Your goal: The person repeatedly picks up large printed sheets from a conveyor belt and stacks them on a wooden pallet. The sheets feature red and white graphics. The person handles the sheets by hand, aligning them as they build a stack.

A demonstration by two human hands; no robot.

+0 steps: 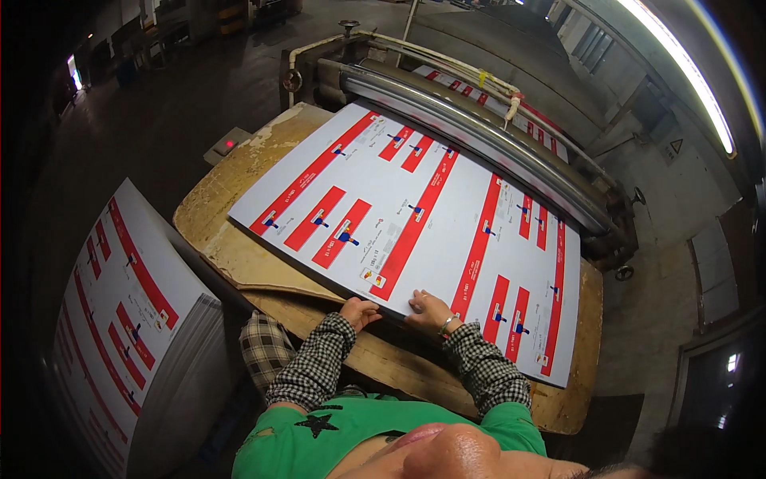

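Red-and-white, the printed sheet [435, 239] lay in front of you on a worn wooden table [209, 206], filling the middle of your view and stretching from your hands toward one o'clock. Its far edge met the long metal roller [479, 152], which ran from twelve round to about two o'clock. Your left hand [361, 313], between six and seven o'clock, had its fingers bent narrowly at the near edge of the sheet. Your right hand [429, 310], at five o'clock, rested on that same edge just beside it, thumb and fingers slightly spread. The undersides of both were hidden, so I could not tell whether either hand pinched the sheet or merely touched it. A bracelet [448, 324] circled your right wrist, and checked sleeves [315, 363] covered your forearms.

Between eight and nine o'clock, apart from the table, stood a tall stack [177, 351] topped by a similar red-and-white print. At ten o'clock, just beyond the table's edge, a small box [227, 146] showed a red light. Past the roller, toward one o'clock, more printed material [467, 90] was visible, and a bright tube lamp [678, 68] shone at two o'clock.
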